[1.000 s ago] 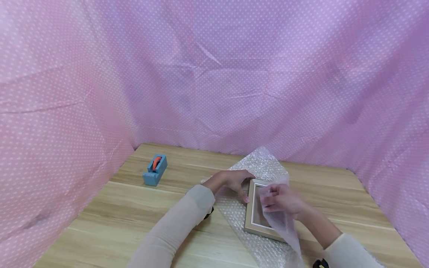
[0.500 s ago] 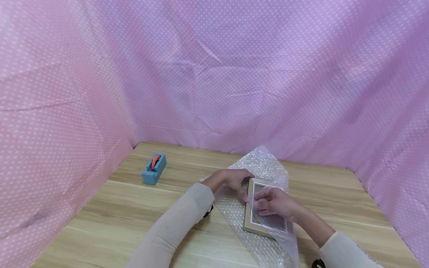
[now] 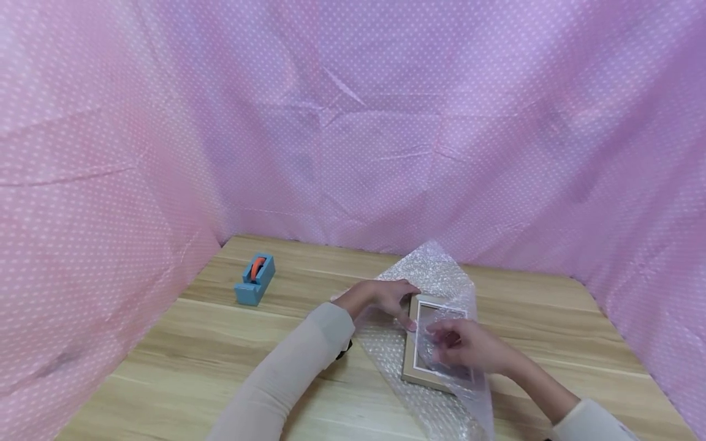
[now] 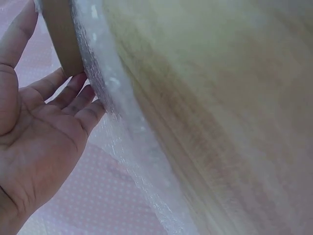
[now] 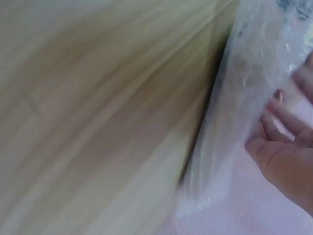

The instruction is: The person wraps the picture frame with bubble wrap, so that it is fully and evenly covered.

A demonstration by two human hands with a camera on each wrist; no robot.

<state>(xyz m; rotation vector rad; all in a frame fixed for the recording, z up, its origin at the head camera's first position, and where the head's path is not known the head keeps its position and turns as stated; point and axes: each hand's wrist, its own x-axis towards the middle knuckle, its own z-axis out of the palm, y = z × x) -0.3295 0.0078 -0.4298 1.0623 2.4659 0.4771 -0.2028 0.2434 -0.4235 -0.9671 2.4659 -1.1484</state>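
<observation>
In the head view a pale wooden picture frame (image 3: pixel 409 359) with a white inner border lies on a sheet of bubble wrap (image 3: pixel 380 352). A flap of the wrap is folded over the frame from the right. My left hand (image 3: pixel 386 298) spans the frame's far left corner, thumb at the left side and over the flap's tip, fingers at the far edge. The left wrist view shows those fingers fairly straight against the frame's edge (image 4: pixel 66 39). Above the folded flap is my right hand (image 3: pixel 477 348), its fingers loosely bent and spread from the thumb, blurred in the right wrist view.
A blue tape dispenser (image 3: pixel 255 280) with an orange roll stands at the back left of the wooden table (image 3: pixel 182 361). Pink dotted cloth (image 3: pixel 353 153) hangs around the table's back and sides. One corner of the wrap reaches toward the back edge.
My right hand drew the flap left across the frame and laid it down, then let go and shifted back right. My left thumb moved slightly onto the flap's tip.
</observation>
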